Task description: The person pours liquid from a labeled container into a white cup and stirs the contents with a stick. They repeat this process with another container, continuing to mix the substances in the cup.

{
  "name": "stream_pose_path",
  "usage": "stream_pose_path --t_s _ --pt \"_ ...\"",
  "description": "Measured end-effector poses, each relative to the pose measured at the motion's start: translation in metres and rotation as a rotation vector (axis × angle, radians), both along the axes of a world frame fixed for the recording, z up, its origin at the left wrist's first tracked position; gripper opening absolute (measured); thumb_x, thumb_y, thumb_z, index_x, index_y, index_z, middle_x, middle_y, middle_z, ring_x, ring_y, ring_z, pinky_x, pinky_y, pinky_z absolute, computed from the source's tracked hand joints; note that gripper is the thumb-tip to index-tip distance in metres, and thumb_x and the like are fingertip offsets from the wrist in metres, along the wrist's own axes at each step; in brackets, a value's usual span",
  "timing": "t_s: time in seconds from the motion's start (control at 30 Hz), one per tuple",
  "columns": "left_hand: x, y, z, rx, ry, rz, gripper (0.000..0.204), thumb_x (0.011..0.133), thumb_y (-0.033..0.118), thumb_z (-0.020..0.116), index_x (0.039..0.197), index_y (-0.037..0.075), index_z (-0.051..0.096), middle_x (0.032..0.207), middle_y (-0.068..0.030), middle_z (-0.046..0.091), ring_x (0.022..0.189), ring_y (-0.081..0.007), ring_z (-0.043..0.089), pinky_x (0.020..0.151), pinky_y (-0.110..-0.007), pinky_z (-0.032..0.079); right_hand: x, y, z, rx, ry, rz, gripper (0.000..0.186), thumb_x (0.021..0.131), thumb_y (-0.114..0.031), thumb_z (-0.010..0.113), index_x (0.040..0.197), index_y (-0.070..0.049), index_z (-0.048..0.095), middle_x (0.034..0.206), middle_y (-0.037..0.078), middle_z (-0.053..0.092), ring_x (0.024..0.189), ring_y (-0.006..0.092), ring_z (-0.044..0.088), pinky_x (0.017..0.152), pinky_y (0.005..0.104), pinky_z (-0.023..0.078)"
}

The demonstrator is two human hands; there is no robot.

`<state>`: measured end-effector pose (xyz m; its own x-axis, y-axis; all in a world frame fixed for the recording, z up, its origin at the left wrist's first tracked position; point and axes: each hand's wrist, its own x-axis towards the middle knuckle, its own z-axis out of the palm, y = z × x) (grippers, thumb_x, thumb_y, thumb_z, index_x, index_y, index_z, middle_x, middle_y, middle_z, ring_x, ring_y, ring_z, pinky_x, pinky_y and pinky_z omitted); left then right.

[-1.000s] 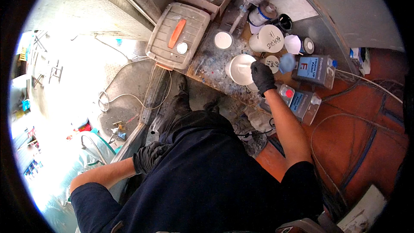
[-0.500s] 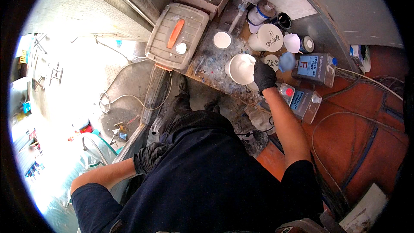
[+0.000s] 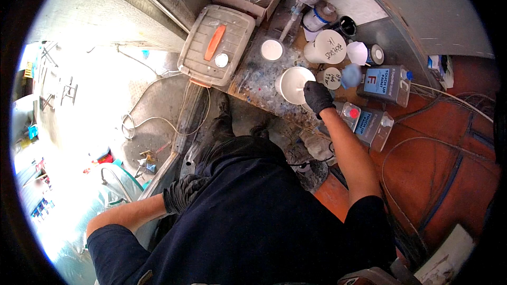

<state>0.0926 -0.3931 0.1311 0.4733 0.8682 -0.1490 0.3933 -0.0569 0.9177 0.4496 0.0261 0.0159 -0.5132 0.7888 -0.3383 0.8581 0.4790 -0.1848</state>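
My right hand (image 3: 319,97), in a black glove, is closed at the right rim of a white plastic tub (image 3: 282,85). From its grip the end of a short, pale stick (image 3: 300,89) points into the tub, where a white, smooth substance shows; most of the stick is hidden by the glove. My left hand (image 3: 185,192), also black-gloved, rests against my hip, its fingers blending into the dark clothing. Just right of the tub stands a lidded white pot (image 3: 330,78) with handwriting, beside a blurred blue round thing (image 3: 351,76).
A lidded bin (image 3: 237,34) with an orange handle stands left on the stained bench (image 3: 253,87). Behind are a tall white tub (image 3: 322,50), a cardboard box (image 3: 269,8) and a white lid (image 3: 272,50). Metal cans (image 3: 388,85) stand right, and hoses (image 3: 391,179) cross the red floor.
My right hand has shifted slightly left and down over the tub's rim. The pale stick end now shows inside the tub. My left hand stays where it was.
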Motion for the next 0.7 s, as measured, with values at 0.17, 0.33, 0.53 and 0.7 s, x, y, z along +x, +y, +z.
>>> stream_pose_path --t_s 0.17,0.33,0.53,0.7 --pt "0.002 0.02 0.031 0.093 0.106 0.033 0.048 0.082 0.031 0.063 0.114 -0.005 0.06 0.102 -0.0244 0.065 0.086 -0.0363 0.063 0.081 -0.044 0.05 -0.003 0.008 0.0 0.167 0.07 -0.129 0.018 0.088 -0.022 0.051 0.087 -0.008 0.063 0.081 0.021 0.066 0.077 0.0387 0.066 0.069 0.0511 0.052" --pt "-0.001 -0.004 0.0 -0.055 0.035 0.033 0.048 0.082 0.031 0.063 0.114 -0.005 0.06 0.101 -0.0245 0.065 0.086 -0.0361 0.063 0.08 -0.043 0.05 0.01 0.004 -0.017 -0.03 0.033 0.129 0.021 0.088 -0.022 0.051 0.085 -0.005 0.064 0.083 0.021 0.066 0.078 0.0389 0.066 0.069 0.0506 0.052" --pt "0.001 0.003 0.007 -0.062 0.05 0.022 0.051 0.081 0.033 0.064 0.115 -0.004 0.06 0.103 -0.0243 0.066 0.087 -0.0374 0.063 0.081 -0.043 0.05 -0.001 0.005 0.003 0.09 -0.004 -0.108 0.02 0.087 -0.021 0.052 0.083 -0.005 0.064 0.083 0.022 0.065 0.078 0.0387 0.065 0.068 0.0503 0.052" --pt "0.001 0.018 0.016 -0.222 0.014 0.009 0.05 0.081 0.032 0.064 0.116 -0.003 0.061 0.103 -0.0243 0.066 0.088 -0.0376 0.064 0.081 -0.044 0.05 0.004 0.003 -0.005 -0.038 0.133 0.116 0.021 0.087 -0.023 0.052 0.082 -0.005 0.063 0.084 0.021 0.066 0.078 0.0398 0.065 0.069 0.051 0.051"
